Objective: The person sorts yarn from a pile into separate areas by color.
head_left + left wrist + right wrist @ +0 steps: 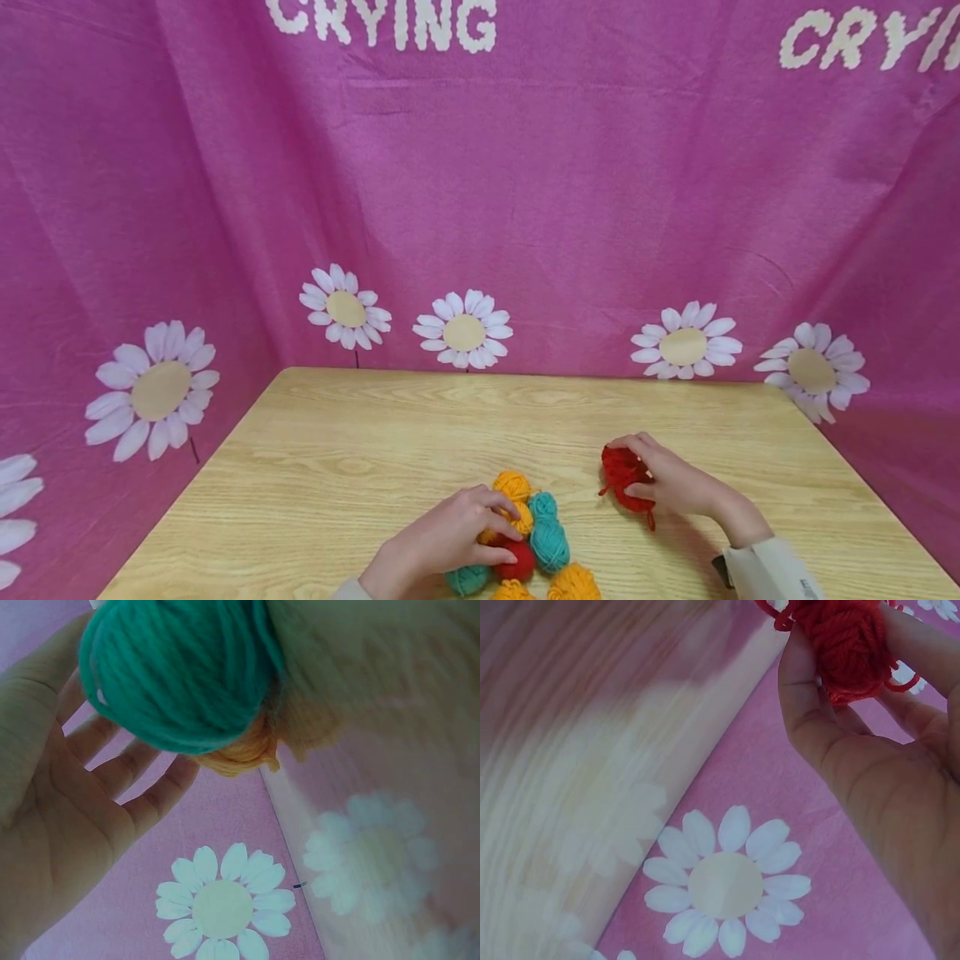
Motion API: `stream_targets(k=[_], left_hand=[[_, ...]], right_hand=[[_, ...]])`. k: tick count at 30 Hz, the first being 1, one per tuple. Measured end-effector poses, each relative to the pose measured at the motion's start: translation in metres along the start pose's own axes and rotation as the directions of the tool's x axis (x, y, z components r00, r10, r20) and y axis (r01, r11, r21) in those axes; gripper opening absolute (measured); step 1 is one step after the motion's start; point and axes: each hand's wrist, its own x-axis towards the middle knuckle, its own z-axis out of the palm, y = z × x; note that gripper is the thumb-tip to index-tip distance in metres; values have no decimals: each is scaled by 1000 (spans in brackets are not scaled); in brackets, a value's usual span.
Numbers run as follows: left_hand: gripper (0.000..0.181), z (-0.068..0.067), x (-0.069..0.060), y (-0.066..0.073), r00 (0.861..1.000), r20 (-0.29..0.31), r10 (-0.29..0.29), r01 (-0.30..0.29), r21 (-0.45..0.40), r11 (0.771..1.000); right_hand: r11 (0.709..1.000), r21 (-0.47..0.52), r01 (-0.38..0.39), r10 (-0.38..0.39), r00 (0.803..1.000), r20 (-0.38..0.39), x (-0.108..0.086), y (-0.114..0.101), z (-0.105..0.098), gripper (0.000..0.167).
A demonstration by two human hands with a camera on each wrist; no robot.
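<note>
On the worktop (360,433), the fingers of our right hand (684,485) pinch a red yarn skein (622,477), probably light, soft and best held round its middle. Our left hand (442,532) spreads its fingers over a red yarn ball (519,563) beside teal yarn (550,546). The pink backdrop (562,208) reads "CRYING".

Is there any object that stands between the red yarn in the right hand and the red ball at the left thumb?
Yes, a teal ball lies just right of the red ball, in the straight line from the red yarn in the right hand.
</note>
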Motion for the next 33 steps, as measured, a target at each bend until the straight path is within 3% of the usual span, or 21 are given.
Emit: stream_targets(k=[20, 33], left_hand=[[23, 1, 1, -1, 1000, -2, 3, -3, 14, 1000], [25, 0, 1, -2, 1000, 10, -12, 12, -3, 1000]], right_hand=[[996, -81, -26, 16, 993, -120, -2, 33, -17, 51], [996, -76, -56, 45, 989, -140, -5, 48, -29, 52]])
